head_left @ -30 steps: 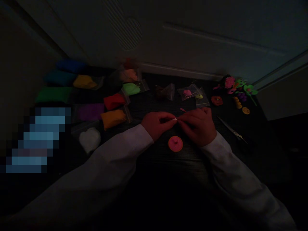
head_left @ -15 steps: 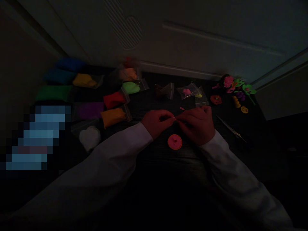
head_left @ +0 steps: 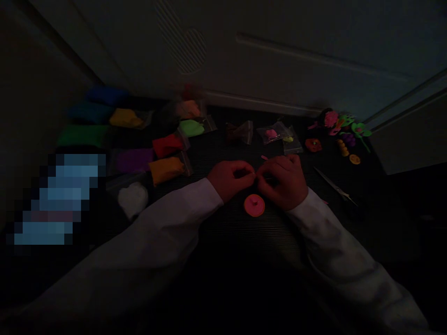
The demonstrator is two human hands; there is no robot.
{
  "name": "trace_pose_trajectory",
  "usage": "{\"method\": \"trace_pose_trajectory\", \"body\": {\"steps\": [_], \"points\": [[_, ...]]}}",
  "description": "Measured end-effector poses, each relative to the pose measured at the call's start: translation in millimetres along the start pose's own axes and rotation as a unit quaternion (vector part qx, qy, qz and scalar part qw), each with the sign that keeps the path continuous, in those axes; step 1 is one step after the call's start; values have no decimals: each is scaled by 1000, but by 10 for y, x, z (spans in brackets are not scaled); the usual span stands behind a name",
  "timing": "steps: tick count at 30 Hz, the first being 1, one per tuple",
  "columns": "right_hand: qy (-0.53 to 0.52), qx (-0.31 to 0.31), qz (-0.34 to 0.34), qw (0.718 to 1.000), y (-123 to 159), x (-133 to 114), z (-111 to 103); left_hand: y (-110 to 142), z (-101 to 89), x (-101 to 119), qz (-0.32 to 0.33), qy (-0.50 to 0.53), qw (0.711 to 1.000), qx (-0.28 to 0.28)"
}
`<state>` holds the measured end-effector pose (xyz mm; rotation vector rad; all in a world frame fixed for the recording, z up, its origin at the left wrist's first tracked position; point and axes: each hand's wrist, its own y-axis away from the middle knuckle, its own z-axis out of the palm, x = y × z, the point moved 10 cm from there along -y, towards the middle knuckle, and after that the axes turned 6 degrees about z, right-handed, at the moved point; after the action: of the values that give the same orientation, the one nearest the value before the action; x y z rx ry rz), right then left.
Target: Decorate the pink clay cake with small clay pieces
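Observation:
My left hand (head_left: 232, 179) and my right hand (head_left: 284, 181) meet fingertip to fingertip over the dark table. Both are closed in a pinch. Whatever lies between the fingertips is too small and too dark to make out. Just below them a round pink clay disc (head_left: 254, 205) with an orange rim and a small knob in its middle lies on the table. A thin pink sliver of clay (head_left: 264, 157) shows beyond the fingers of my right hand.
Scissors (head_left: 335, 186) lie right of my right hand. Bagged coloured clay, such as an orange pack (head_left: 166, 170) and a white pack (head_left: 132, 199), lies at the left. Small clay figures, among them a pink flower (head_left: 330, 118), stand back right. A blurred bright screen (head_left: 63, 200) is far left.
The fingers of both hands have shifted slightly, and a rounder gap shows inside my right hand's pinch. The pink disc stays in place below them.

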<state>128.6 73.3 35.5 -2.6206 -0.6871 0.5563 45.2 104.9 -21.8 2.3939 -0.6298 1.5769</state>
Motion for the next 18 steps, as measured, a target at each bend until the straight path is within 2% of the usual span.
{"method": "trace_pose_trajectory", "body": {"steps": [4,15,18], "points": [[-51,7,39,998,2,90,-60,6,-24,-13,-10,3,1000,15],[-121,-14,56,991,0,139,-52,22,-29,-26,-17,8,1000,10],[-202,-33,96,974,5,197,-22,22,-28,-23,-19,4,1000,9]]}}
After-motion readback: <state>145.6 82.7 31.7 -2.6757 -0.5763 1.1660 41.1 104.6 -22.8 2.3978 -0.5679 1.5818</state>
